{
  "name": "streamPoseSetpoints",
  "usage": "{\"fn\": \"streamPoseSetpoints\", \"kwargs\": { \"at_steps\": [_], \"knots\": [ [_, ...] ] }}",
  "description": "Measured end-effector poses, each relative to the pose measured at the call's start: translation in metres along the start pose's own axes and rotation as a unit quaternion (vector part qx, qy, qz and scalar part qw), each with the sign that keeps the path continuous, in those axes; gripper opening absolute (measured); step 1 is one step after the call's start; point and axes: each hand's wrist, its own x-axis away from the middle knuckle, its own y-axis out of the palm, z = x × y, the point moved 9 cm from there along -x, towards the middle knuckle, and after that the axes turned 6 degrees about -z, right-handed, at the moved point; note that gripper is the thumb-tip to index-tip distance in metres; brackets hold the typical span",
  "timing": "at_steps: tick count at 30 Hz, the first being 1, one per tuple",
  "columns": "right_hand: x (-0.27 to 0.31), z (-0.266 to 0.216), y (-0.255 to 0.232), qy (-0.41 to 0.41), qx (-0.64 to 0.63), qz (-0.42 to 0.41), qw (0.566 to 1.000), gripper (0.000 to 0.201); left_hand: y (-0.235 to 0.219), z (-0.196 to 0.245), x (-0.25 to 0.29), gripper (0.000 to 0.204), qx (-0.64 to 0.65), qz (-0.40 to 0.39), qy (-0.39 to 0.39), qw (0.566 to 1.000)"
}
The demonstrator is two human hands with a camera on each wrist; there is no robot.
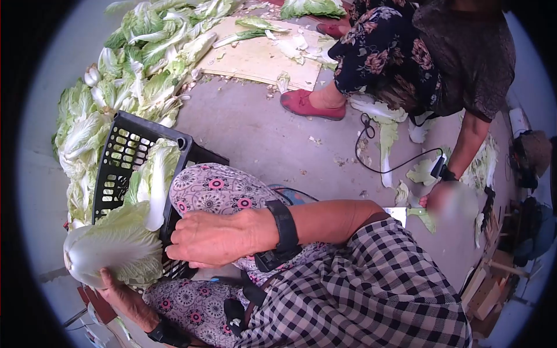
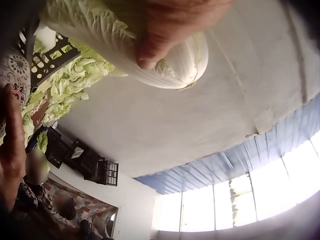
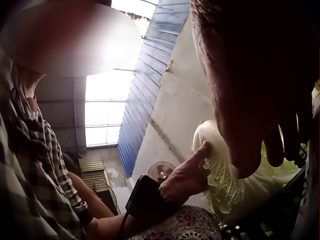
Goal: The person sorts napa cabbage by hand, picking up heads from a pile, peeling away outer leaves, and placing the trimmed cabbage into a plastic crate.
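A pale napa cabbage (image 1: 116, 246) lies at the crate's near end, its white base pointing left. My left hand (image 1: 125, 298) grips it from below near the base, and the thumb (image 2: 150, 52) presses on the white ribs in the left wrist view. The other fingers of that hand are hidden behind the head. Just right of the cabbage's leafy end is my right hand (image 1: 214, 238), its fingers bent loosely downward with nothing seen in them. In the right wrist view those fingers (image 3: 272, 145) hang in shadow in front of the cabbage (image 3: 220, 165).
A black plastic crate (image 1: 113, 174) with cabbage inside stands against my knees. Behind it is a large heap of napa cabbages (image 1: 87, 127). A board (image 1: 261, 55) with loose leaves lies on the floor. Another person (image 1: 406, 58) bends at the right, near a black cable (image 1: 371, 165).
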Motion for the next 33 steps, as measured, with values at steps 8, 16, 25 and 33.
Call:
{"fn": "streamPoseSetpoints", "kwargs": {
  "at_steps": [8, 16, 25, 33],
  "knots": [
    [0.009, -0.011, -0.019, -0.013, 0.011, 0.124, 0.992, 0.019, 0.002, 0.010, -0.009, 0.047, -0.074, -0.035, 0.002, 0.997],
    [0.026, -0.009, -0.037, -0.005, -0.012, 0.175, 0.984, 0.021, -0.002, 0.006, -0.006, 0.047, -0.082, -0.060, -0.022, 0.995],
    [0.216, 0.069, -0.059, 0.328, -0.094, 0.189, 0.921, 0.011, 0.007, -0.001, -0.010, 0.047, -0.069, -0.088, -0.025, 0.993],
    [0.599, 0.083, 0.014, 0.779, -0.001, 0.152, 0.609, 0.016, 0.010, 0.000, -0.013, 0.048, -0.096, -0.098, -0.015, 0.990]
  ]
}}
